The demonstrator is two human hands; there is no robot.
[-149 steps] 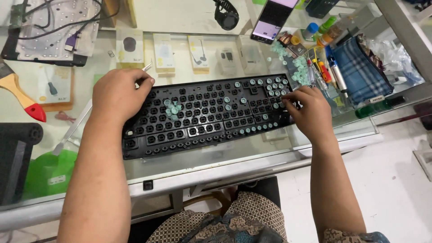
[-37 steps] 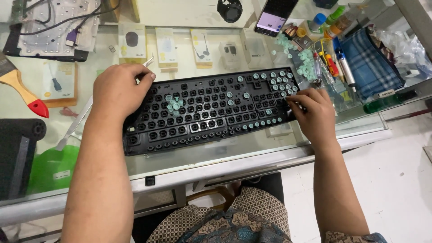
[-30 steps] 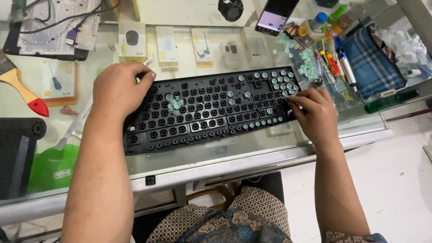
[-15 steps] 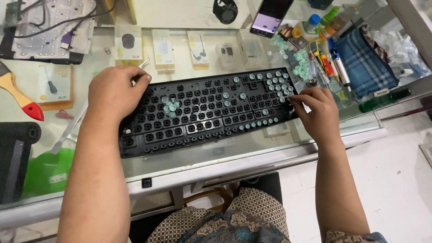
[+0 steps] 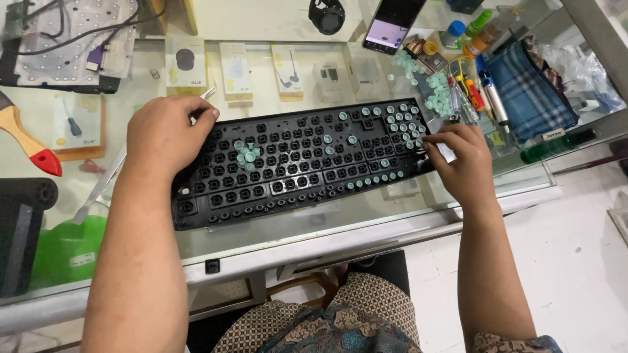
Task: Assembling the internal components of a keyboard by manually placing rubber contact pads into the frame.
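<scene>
A black keyboard frame point(image 5: 294, 163) without keycaps lies on a glass counter point(image 5: 366, 229). Small pale green rubber domes point(image 5: 402, 121) sit in its right-hand sockets, and a few more lie near the middle. My left hand point(image 5: 167, 134) rests as a fist on the frame's upper left corner, with a thin metal tool tip point(image 5: 210, 91) sticking out past the fingers. My right hand point(image 5: 461, 160) is at the frame's right end, fingertips drawn together over the edge by the domes. Whether they pinch a dome is hidden.
Loose domes point(image 5: 432, 85) are heaped behind the keyboard's right end, beside pens and small bottles point(image 5: 474, 91), a blue plaid cloth point(image 5: 530, 91) and a phone point(image 5: 392, 26). At the left are a red-handled brush point(image 5: 33, 140), a white membrane sheet point(image 5: 65, 39) and a black box point(image 5: 19, 229).
My right hand has crept slightly along the keyboard's right end. My left hand stays on the upper left corner. The view has shifted a little.
</scene>
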